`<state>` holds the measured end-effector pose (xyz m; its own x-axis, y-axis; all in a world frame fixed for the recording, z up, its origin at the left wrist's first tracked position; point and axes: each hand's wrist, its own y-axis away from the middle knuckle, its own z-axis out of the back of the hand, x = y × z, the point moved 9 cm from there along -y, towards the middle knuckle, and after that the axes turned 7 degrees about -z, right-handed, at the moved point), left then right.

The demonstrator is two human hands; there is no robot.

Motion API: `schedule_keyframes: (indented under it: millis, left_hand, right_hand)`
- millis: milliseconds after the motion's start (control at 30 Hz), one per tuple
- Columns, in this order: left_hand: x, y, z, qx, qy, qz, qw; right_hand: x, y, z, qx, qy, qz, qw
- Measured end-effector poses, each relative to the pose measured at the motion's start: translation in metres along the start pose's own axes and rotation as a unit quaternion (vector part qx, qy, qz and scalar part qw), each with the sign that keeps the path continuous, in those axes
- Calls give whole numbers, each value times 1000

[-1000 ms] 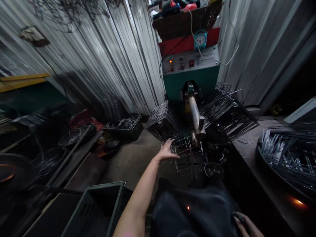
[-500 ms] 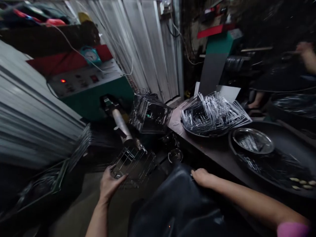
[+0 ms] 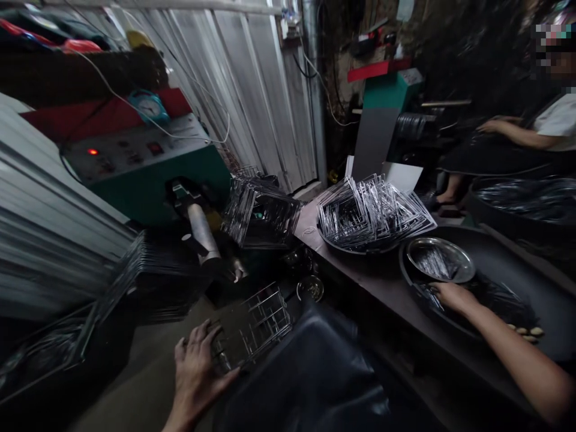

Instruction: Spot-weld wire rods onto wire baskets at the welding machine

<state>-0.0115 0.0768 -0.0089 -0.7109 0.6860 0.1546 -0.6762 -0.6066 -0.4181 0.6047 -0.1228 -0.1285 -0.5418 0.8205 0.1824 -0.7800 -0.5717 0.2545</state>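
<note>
My left hand (image 3: 198,363) holds a small wire basket (image 3: 265,321) by its near left side, thumb below and fingers curled over the wires. The basket hangs tilted beside the dark apron (image 3: 315,372) over my lap. My right hand (image 3: 452,297) is inside the left rim of a wide dark basin (image 3: 535,282), just below a shiny metal bowl (image 3: 441,259) of short metal wires. Its fingers are closed down among loose wires (image 3: 434,300); what they pinch is too small to make out. In front of the basket is the machine's metal arm (image 3: 202,231).
A green machine (image 3: 157,180) with a lit red lamp stands at left. Bent wire frames (image 3: 378,207) are heaped on the bench (image 3: 310,225); more frames (image 3: 265,213) stack beside the machine. Dark wire racks (image 3: 166,288) stand at left. Another person (image 3: 517,132) sits at far right.
My right hand has moved from the apron's edge right into the basin. My left hand has brought the wire basket away from the machine's arm, nearer to me. The view has shifted slightly.
</note>
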Motion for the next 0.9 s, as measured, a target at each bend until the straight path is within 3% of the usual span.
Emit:
schedule_keyframes:
  millis: [167,400,600,733,900]
  left_hand:
    - [-22,-9,13,-36,-26,-9,999]
    - [-24,-13,14,-18,-25,5,999]
    - [-37,-24,26,-33,-35,4,999]
    - [-41,-30,37,-39,-45,19,998]
    - [-34,-31,40,-42,-39,54,997]
  right_hand:
    - [1,-12,-19,45,47,-42,997]
    - [-16,-6,-23,77,66,-13,995]
    - [7,-1,-27,77,89,25,993]
    - [15,2,-24,75,92,9,993]
    - [-5,11,-2,54,91,-24,994]
